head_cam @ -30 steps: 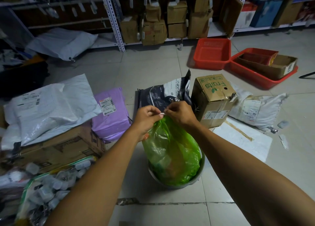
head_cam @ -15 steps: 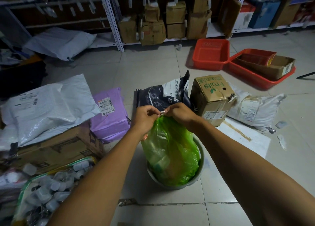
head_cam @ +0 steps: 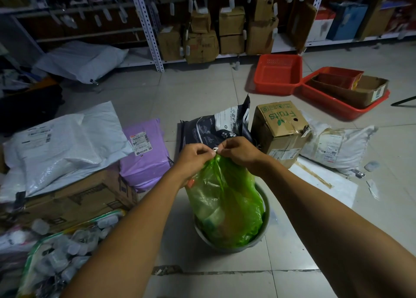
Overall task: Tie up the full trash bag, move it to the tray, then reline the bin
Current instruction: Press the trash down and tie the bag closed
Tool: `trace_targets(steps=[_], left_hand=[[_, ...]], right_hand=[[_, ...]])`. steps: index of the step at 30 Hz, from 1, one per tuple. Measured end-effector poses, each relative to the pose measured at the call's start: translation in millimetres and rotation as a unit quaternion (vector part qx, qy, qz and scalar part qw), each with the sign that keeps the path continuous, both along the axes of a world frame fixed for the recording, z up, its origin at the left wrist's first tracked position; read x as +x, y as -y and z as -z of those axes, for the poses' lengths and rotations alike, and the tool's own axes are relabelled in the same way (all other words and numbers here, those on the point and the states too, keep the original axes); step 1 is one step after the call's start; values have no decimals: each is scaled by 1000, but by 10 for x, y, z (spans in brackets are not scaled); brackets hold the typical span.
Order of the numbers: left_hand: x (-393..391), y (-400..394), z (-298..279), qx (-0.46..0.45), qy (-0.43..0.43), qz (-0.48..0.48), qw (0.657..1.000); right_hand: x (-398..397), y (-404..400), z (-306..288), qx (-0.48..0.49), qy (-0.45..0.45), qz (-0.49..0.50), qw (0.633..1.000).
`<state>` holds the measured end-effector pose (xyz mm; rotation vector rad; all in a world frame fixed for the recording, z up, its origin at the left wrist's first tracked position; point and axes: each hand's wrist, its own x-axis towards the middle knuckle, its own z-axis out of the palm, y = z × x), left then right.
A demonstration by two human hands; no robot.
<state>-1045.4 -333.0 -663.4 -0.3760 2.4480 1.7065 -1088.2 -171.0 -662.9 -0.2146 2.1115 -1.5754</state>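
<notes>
Both hands are up at the neck of the green trash bag (head_cam: 227,198), which sits full in the grey bin (head_cam: 264,228) on the tiled floor (head_cam: 191,95): the left hand (head_cam: 195,157) has its fingers curled round the gathered plastic, and the right hand (head_cam: 239,150) pinches the bag's top right against it. Between the fingertips there's a small white bit, maybe a tie, too small to call. Over by the shelves, well apart, lies the empty red tray (head_cam: 279,76).

arms: two, bare to frame edge | hands (head_cam: 225,153): bare, ungloved
</notes>
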Motion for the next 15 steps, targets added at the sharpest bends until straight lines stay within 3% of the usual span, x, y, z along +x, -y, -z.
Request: trace_targets(steps=[6, 15], left_hand=[[0, 98, -44, 72, 51, 2, 996], [62, 292, 126, -2, 28, -12, 1000]], right_hand=[[33, -180, 130, 40, -85, 50, 994], [84, -291, 158, 184, -163, 92, 965]])
